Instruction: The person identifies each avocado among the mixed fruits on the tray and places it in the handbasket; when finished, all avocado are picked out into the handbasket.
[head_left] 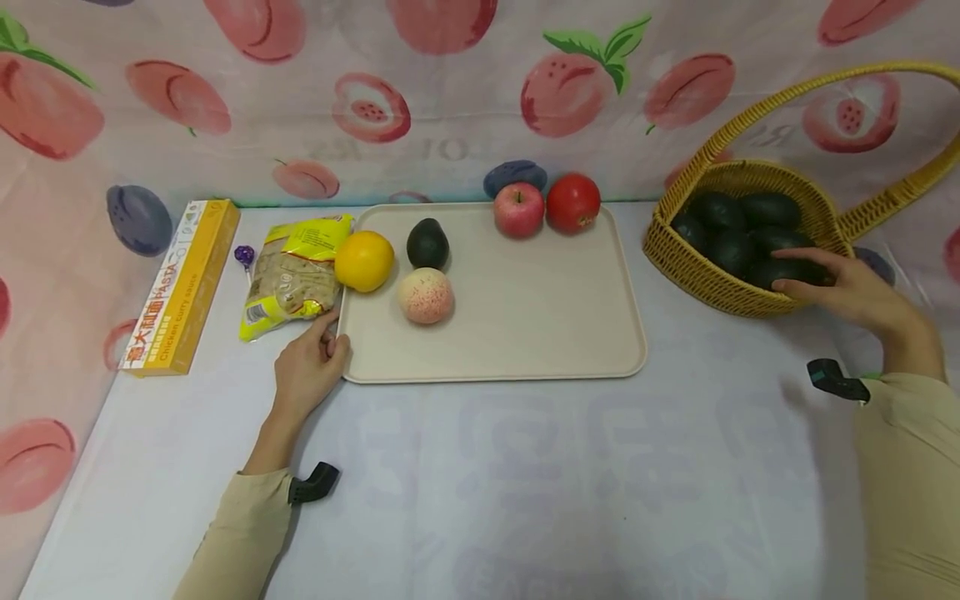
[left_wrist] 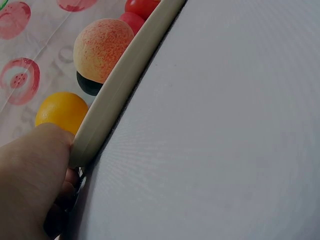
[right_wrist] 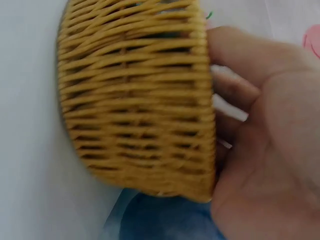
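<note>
My left hand (head_left: 309, 364) is at the near left corner of a beige tray (head_left: 540, 333). The left wrist view shows its thumb against the tray's rim (left_wrist: 107, 107) and its fingers curled low beside it. On the tray lie an orange (head_left: 364, 261), an avocado (head_left: 427, 244), a peach (head_left: 426, 296), a red apple (head_left: 519, 210) and a pomegranate (head_left: 573, 202). At the right, my right hand (head_left: 858, 287) reaches over the rim of a wicker basket (head_left: 705, 279). Its thumb and fingers lie around an avocado (head_left: 776, 272) among several others; the right wrist view hides that avocado behind the wicker.
Left of the tray lies a yellow bag of dry food (head_left: 296, 275), close against its edge. A purple lollipop (head_left: 244, 256) and a pasta box (head_left: 180, 287) lie farther left. The basket's tall handle (head_left: 750, 112) arches up. A fruit-print cloth (head_left: 450, 108) hangs behind.
</note>
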